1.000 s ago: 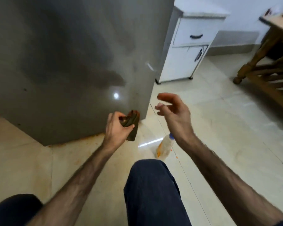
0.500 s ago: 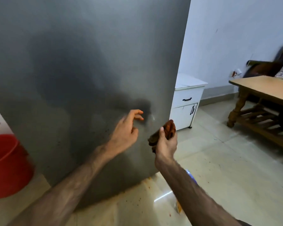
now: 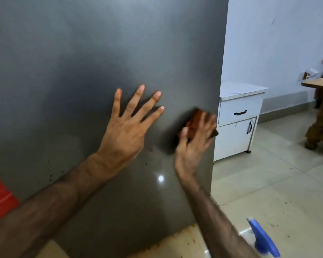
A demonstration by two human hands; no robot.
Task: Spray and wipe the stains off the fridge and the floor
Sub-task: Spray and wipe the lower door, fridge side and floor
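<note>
nearest the camera: blue spray bottle (image 3: pixel 263 243) trigger head poking up at bottom right, standing on the floor (image 3: pixel 268 192), untouched by either hand. orange-ish smears and specks on the tiles along the fridge base, so floor part looks not done yet.

next up, right hand (image 3: pixel 192 144) pressing a reddish-brown cloth (image 3: pixel 195 121) flat onto the fridge (image 3: pixel 82 71) side panel, close to its right edge. grasping the cloth with thumb on one side and fingers spread over the top, blurry so probably mid-scrub. left hand (image 3: pixel 127 127) empty, fingers splayed wide against the panel, looks like bracing.

probably soft and floppy, that cloth, so best bunched under the palm with fingers pinning it, otherwise likely to slide out on a slick panel. fridge skin smooth and stiff, fine to lean on. a few dark specks lower left on the panel still worth hitting.

off to the left edge, bit of a red bucket (image 3: pixel 0 198). further back, white cabinet (image 3: pixel 237 127) beside the fridge, and a wooden table (image 3: pixel 321 112) at far right.
</note>
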